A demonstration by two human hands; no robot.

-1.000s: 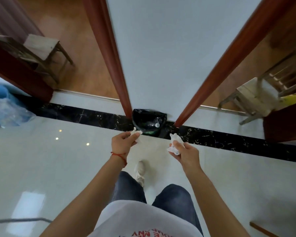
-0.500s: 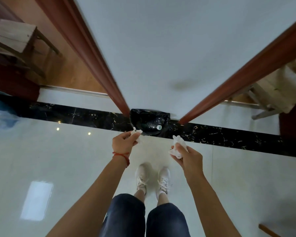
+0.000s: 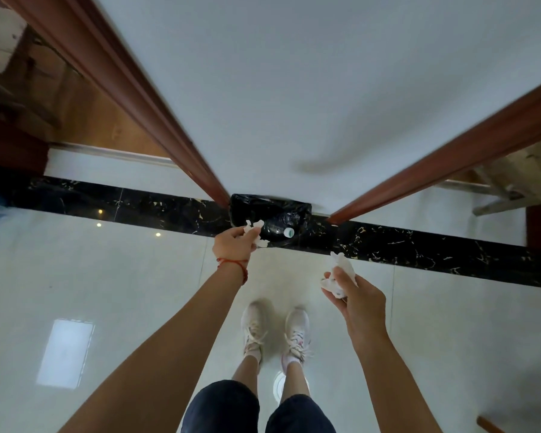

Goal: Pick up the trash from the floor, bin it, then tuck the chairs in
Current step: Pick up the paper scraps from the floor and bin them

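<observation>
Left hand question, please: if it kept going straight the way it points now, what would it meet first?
Most likely the black bin bag, right beyond the left hand and its crumpled tissue. Depth is unclear, so it may pass above the opening.

No lettering, label, brand, number or sign can be read anywhere in the frame. The clear plastic bottle (image 3: 277,226) inside the black-lined bin (image 3: 270,210) at centre frame shows no legible label.
</observation>
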